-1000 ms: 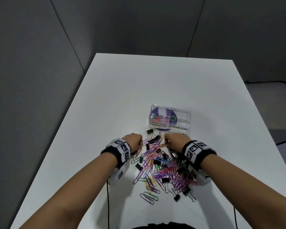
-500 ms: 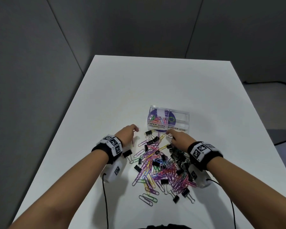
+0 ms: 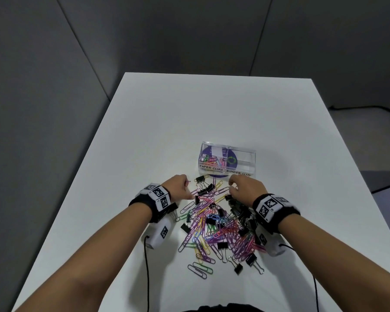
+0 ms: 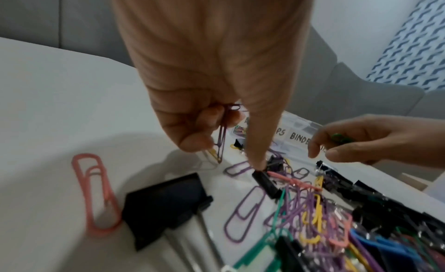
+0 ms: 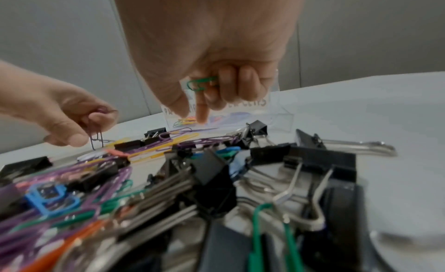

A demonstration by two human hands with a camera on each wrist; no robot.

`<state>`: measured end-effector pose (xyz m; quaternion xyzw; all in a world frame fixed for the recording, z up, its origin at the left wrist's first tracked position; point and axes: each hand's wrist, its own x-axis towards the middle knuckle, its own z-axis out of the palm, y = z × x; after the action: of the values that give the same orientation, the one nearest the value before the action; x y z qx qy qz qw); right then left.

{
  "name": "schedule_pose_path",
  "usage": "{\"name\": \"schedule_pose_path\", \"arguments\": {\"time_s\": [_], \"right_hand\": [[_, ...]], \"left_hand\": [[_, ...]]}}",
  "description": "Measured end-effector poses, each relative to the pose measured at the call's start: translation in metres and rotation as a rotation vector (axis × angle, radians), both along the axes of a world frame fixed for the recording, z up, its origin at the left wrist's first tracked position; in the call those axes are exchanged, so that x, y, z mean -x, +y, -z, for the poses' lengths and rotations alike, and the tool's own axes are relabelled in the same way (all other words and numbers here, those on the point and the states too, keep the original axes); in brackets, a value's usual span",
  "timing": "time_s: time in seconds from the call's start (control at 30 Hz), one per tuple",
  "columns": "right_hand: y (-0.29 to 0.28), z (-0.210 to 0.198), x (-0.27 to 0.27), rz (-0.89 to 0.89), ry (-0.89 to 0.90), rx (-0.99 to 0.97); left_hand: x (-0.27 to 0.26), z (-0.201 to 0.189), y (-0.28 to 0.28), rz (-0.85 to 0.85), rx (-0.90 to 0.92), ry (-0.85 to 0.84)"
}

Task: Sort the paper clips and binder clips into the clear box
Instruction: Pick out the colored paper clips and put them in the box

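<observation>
A heap of coloured paper clips and black binder clips (image 3: 218, 224) lies on the white table (image 3: 144, 131) in front of the clear box (image 3: 227, 161). The box has two compartments labelled PAPER CLIPS and BINDER CLIPS; several paper clips lie in the left one. My left hand (image 3: 178, 186) sits at the heap's left far corner and holds a purple paper clip (image 4: 222, 135) in its curled fingers, index finger stretched down to the heap. My right hand (image 3: 245, 188) hovers just before the box and holds a green paper clip (image 5: 201, 84) in curled fingers.
A purple disc lies under the box (image 3: 218, 176). Loose clips lie apart from the heap: a pink paper clip (image 4: 96, 196) and a large black binder clip (image 4: 166, 205) near my left wrist. Grey partition walls (image 3: 189, 30) surround the table. Cables hang from both wrist cameras.
Both hands left the heap's near top and moved toward the box, each carrying a paper clip. The left hand first swung out left, then came back to the heap's edge.
</observation>
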<state>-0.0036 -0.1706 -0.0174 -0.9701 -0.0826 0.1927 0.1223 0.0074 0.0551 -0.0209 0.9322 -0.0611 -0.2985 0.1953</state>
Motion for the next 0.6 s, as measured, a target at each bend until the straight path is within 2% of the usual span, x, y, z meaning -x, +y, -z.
{"name": "schedule_pose_path", "arguments": {"time_s": [0.13,0.2,0.43,0.6], "right_hand": [[0.007,0.0,0.003,-0.243,-0.004,0.068],[0.013,0.004,0.002,-0.304,0.014,0.101],[0.022,0.009,-0.002,-0.269,0.086,0.107],[0.025,0.008,-0.007,-0.263,0.14,0.127]], "left_hand": [[0.001,0.008,0.003,0.04,-0.131,-0.003],[0.001,0.009,0.004,0.052,-0.147,-0.005],[0.003,0.006,0.005,0.178,-0.145,-0.012],[0.0,0.007,0.0,0.259,-0.246,-0.057]]}}
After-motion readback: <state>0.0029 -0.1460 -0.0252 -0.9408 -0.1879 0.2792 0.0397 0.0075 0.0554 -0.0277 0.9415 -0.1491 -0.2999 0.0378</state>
